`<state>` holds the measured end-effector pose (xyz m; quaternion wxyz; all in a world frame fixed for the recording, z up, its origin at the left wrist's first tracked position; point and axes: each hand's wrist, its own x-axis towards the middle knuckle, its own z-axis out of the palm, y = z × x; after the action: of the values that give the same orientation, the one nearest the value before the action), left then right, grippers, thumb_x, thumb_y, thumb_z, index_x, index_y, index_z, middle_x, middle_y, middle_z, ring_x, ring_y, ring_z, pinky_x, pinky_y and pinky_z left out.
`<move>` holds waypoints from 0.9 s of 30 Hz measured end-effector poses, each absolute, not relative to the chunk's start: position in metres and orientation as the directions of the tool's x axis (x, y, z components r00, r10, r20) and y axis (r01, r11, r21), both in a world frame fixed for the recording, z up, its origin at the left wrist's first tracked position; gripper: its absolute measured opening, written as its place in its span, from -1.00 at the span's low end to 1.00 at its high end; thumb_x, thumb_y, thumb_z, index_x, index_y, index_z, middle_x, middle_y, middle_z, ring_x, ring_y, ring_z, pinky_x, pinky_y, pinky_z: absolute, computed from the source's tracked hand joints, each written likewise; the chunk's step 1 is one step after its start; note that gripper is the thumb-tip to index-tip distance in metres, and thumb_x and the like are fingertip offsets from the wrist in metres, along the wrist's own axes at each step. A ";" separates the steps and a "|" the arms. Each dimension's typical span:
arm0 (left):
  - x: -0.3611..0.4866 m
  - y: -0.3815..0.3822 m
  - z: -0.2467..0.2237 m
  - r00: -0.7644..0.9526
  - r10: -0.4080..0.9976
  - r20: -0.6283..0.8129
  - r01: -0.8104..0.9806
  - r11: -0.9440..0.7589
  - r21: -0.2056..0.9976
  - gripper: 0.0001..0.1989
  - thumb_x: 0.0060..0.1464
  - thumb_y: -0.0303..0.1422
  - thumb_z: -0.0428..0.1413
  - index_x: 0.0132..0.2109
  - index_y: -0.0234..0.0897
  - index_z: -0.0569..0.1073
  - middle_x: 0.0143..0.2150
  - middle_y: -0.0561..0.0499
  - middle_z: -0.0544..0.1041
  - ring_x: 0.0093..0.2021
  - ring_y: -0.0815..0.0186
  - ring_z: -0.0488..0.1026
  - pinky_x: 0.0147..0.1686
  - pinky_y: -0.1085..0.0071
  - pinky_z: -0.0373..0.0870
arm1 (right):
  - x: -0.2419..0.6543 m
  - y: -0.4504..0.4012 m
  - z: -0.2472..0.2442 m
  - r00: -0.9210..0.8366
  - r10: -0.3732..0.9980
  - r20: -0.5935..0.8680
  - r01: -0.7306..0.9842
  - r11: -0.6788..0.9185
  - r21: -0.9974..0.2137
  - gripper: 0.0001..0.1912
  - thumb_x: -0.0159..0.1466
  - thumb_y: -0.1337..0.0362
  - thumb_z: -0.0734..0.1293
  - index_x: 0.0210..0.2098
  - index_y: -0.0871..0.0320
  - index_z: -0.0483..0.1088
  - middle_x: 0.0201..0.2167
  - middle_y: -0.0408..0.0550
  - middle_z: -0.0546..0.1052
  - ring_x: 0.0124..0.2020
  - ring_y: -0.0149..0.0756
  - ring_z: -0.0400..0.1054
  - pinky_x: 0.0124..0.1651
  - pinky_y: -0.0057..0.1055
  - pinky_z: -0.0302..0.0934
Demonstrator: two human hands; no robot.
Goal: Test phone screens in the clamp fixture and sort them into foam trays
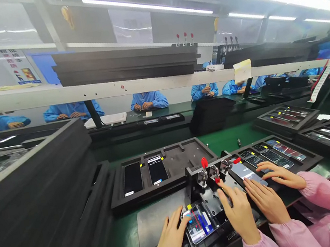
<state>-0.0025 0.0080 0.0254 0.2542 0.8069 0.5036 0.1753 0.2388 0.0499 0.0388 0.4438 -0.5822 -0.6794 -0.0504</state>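
My left hand (173, 243) has its fingers spread at the left edge of a phone with a lit, colourful screen (198, 223). That phone lies in a black clamping fixture (211, 201), with a yellow tab at its top edge. My right hand (239, 210) is over the fixture's right part, fingers apart, fingertips by a lowered red-tipped lever (217, 180). Another red-tipped lever (204, 162) stands upright, and a third (237, 161) points right.
Behind the fixture, a black foam tray (118, 191) holds two phones. At right, a co-worker's hands (266, 200) reach toward a grey phone (247, 173) beside another phone tray (311, 157). Stacked black trays (42, 222) rise at left. People in blue sit beyond the shelf (145, 84).
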 end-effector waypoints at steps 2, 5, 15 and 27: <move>-0.009 0.011 0.032 0.415 0.908 0.057 0.698 -0.358 0.620 -0.06 -0.35 0.01 0.29 0.19 -0.05 0.13 0.35 -0.13 -0.03 0.28 -0.06 0.02 0.21 -0.08 -0.01 | 0.249 0.045 0.029 0.091 0.765 0.637 0.796 0.329 -0.508 -0.65 0.29 0.17 0.14 0.02 0.10 0.31 -0.15 0.04 0.49 -0.19 -0.17 0.36 -0.14 -0.22 0.23; -0.025 0.029 0.049 0.271 0.934 0.231 0.722 -0.356 0.593 -0.31 -0.09 -0.10 0.19 0.18 -0.08 0.15 0.33 -0.10 0.02 0.27 0.06 0.06 0.18 0.05 0.13 | 0.291 0.044 0.007 -0.015 0.689 0.724 0.855 0.384 -0.348 -0.62 0.29 0.23 0.09 0.04 0.06 0.32 -0.02 0.02 0.44 0.00 -0.12 0.30 -0.08 -0.18 0.21; -0.083 0.180 0.060 0.010 0.973 0.230 0.988 -0.046 0.150 -0.38 0.11 0.07 -0.17 0.19 -0.19 0.20 0.36 -0.16 -0.09 0.33 -0.08 -0.25 0.09 -0.34 -0.16 | 0.479 0.139 0.015 -0.469 0.669 0.577 0.756 0.641 -0.129 -0.42 0.21 0.39 -0.10 -0.24 -0.12 0.50 -0.17 -0.09 0.52 0.03 -0.23 0.29 0.01 -0.21 0.18; -0.101 0.214 0.035 -0.010 0.973 0.230 0.998 -0.005 0.063 -0.33 0.12 0.11 -0.29 0.23 -0.19 0.14 0.36 -0.17 -0.08 0.34 -0.03 -0.27 0.10 -0.32 -0.24 | 0.489 0.173 0.034 -0.725 0.662 0.190 0.676 0.736 0.016 -0.51 0.19 0.29 0.04 0.02 -0.13 0.36 0.15 -0.25 0.28 0.19 -0.17 0.12 0.06 -0.16 0.18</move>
<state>-0.1012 0.2138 0.0346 -0.0597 0.7011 0.7029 0.1043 0.4889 0.1725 0.0336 0.0859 -0.3606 -0.9278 -0.0420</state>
